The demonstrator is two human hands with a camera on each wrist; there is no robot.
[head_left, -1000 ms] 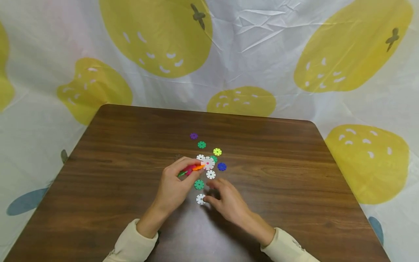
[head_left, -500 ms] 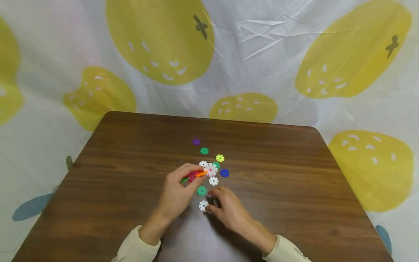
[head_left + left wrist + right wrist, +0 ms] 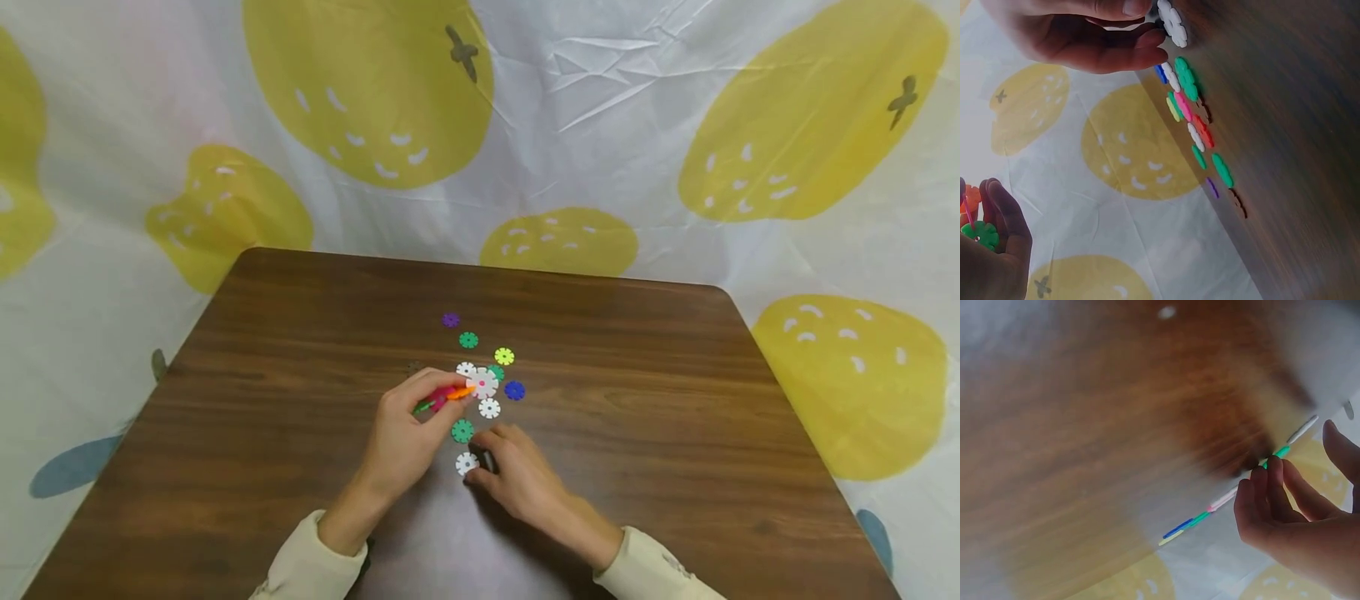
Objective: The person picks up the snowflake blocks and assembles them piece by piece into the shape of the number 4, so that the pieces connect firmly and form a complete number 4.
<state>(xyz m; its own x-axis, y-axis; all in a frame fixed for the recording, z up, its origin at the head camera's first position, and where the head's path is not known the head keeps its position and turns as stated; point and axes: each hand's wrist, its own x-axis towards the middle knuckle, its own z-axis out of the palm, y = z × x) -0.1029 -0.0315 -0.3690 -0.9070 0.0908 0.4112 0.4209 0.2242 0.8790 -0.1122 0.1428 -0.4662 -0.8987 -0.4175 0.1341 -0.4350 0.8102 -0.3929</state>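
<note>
My left hand (image 3: 405,425) pinches a small cluster of notched plastic discs, with orange (image 3: 461,392), pink and green pieces joined. A larger-looking white disc (image 3: 483,383) shows at its fingertips, seemingly part of the cluster. In the left wrist view the green held disc (image 3: 982,235) sticks out beside the fingers. My right hand (image 3: 521,475) is low over the table, fingers bent and thumb apart from them. Its thumb tip is at the edge of a loose white disc (image 3: 467,464) lying flat. A green disc (image 3: 462,431) lies just beyond that one.
More loose discs lie on the brown table (image 3: 637,400): white (image 3: 490,408), blue (image 3: 514,391), yellow (image 3: 504,357), green (image 3: 468,340) and purple (image 3: 451,320). Red (image 3: 1204,131) and brown discs (image 3: 1238,203) show in the left wrist view. A lemon-print cloth (image 3: 570,150) hangs behind the table.
My right hand has moved slightly nearer the loose white disc, its fingers bending more. The left hand keeps hold of its cluster. The head view has shifted a little.
</note>
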